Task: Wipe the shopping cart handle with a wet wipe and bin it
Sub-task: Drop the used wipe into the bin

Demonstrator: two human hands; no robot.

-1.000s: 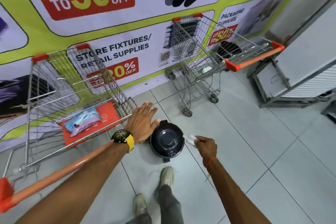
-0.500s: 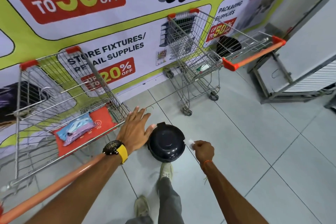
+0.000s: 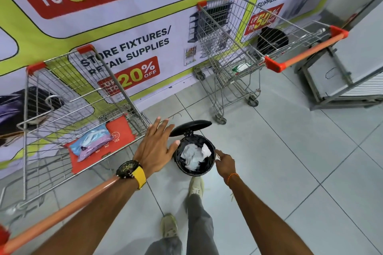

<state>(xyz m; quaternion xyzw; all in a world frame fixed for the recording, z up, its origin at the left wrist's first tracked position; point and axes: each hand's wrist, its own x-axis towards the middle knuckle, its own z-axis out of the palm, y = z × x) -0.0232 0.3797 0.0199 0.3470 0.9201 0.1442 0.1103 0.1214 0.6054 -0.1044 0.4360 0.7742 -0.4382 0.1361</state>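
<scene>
A small black pedal bin (image 3: pixel 209 168) stands on the floor in front of me with its lid (image 3: pixel 189 127) raised. Crumpled white wipes (image 3: pixel 193 156) lie inside it. My right hand (image 3: pixel 226 162) hovers at the bin's right rim, fingers loosely apart, with no wipe visible in them. My left hand (image 3: pixel 154 149) is spread flat and holds nothing; its thumb is close to the bin's left rim. My left forearm crosses the orange cart handle (image 3: pixel 62 213). One shoe (image 3: pixel 195 187) sits at the bin's near base.
The near shopping cart (image 3: pixel 68 97) at left holds a pack of wipes (image 3: pixel 91 143) on its red seat flap. A second cart (image 3: pixel 234 51) stands at the back right against the banner wall. A metal counter frame (image 3: pixel 331 80) is at far right.
The bin lid has swung up, showing the wipes inside. The white wipe that my right hand held is no longer in its fingers. My left hand stays spread beside the bin.
</scene>
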